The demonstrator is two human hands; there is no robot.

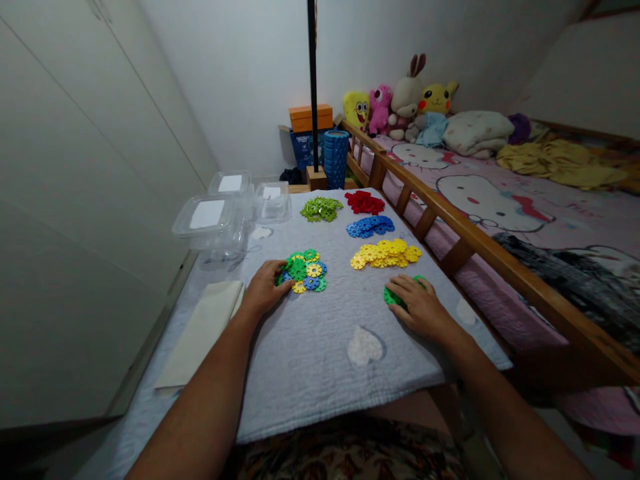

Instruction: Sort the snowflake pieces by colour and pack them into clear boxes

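My left hand point(267, 287) rests at the left edge of a mixed pile of green, yellow and blue notched plastic discs point(311, 272). Its thumb and fingers are bent around some green discs there; how firmly they grip is unclear. Farther right, my right hand point(415, 303) lies over a small group of green notched discs point(391, 295), with its fingers spread across them and part of the group hidden. Sorted piles lie beyond: yellow discs point(385, 253), blue discs point(370, 227), light green pieces point(321, 209) and red pieces point(365, 202).
Clear plastic containers point(213, 227) with white labels stand at the table's back left. A folded cream cloth point(205, 333) lies by my left forearm. The wooden bed rail point(450, 240) runs along the right side. A black pole point(313, 87) rises behind the table.
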